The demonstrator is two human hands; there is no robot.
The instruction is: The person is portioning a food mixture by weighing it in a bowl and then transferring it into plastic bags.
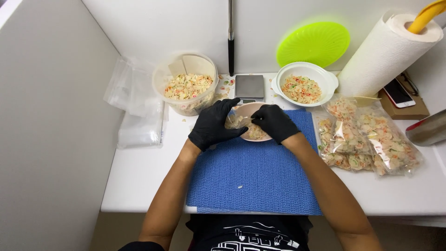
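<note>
Blue mat [253,181] nearest me. Left hand [213,124] and right hand [275,122] together, pinching a small bag [238,122] over the bowl [254,111]; loose grip risks spilling pasta.

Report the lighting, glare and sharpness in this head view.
Head view: bright, even light; the green plate glows overexposed; glare streaks the filled bags; both gloved hands, left hand and right hand, are sharp with soft shadows; edges bend slightly from the wide lens.

Clear filled bags [367,139] lie right of the mat, empty ones [132,102] left (phone screen [397,93] dark).
</note>
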